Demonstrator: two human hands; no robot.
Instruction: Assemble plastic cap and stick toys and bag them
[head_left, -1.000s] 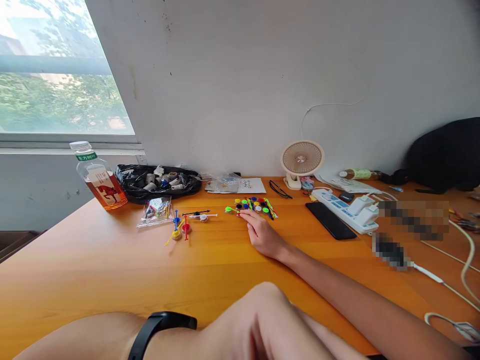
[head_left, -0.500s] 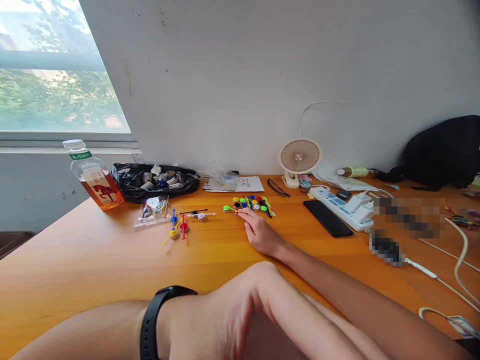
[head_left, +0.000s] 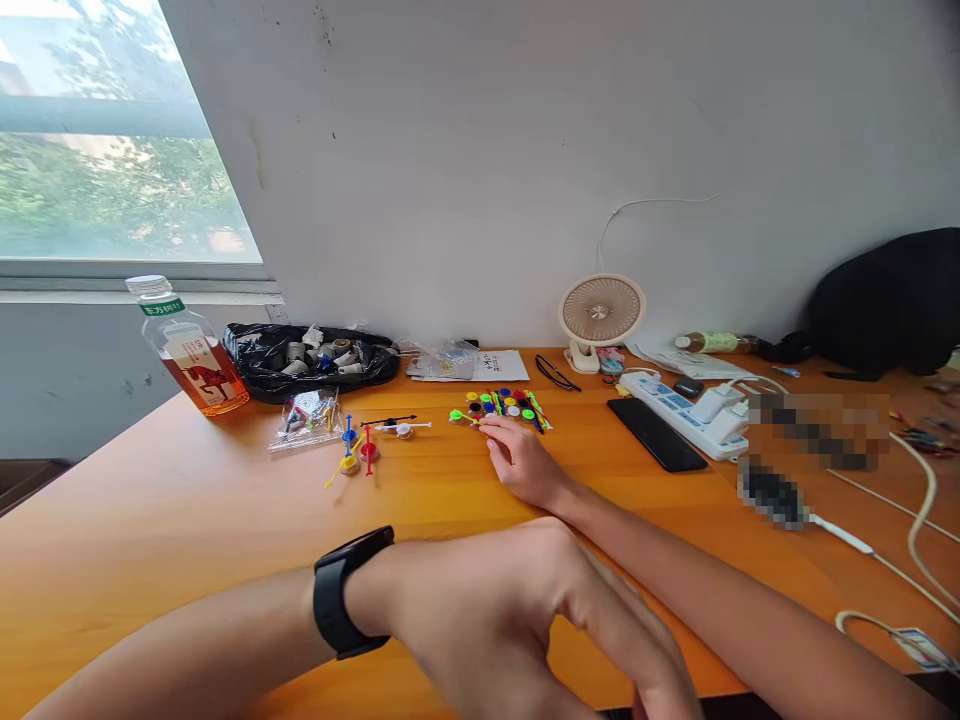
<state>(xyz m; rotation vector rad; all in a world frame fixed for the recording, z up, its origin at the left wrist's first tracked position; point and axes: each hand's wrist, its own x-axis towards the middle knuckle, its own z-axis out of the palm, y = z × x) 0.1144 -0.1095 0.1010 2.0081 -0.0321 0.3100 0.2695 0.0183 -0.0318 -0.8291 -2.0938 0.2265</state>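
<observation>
My right hand reaches across the orange table to a pile of small coloured plastic caps and sticks. Its thumb and forefinger pinch the end of a yellow stick with a green cap. My left hand hovers close to the camera above the table's near edge, with a black band on the wrist. The wrist is bent and the fingers hang loosely downward, holding nothing and partly cut off by the frame. Left of the pile lie three assembled spinner-like pieces in blue, red and yellow.
A tea bottle, a black bag of small parts and a clear packet stand at the back left. A small fan, glasses, a phone, a power strip and cables fill the right.
My left forearm has risen and swung into view, the hand now bent downward over the near edge. My right hand has stayed at the coloured pile.
</observation>
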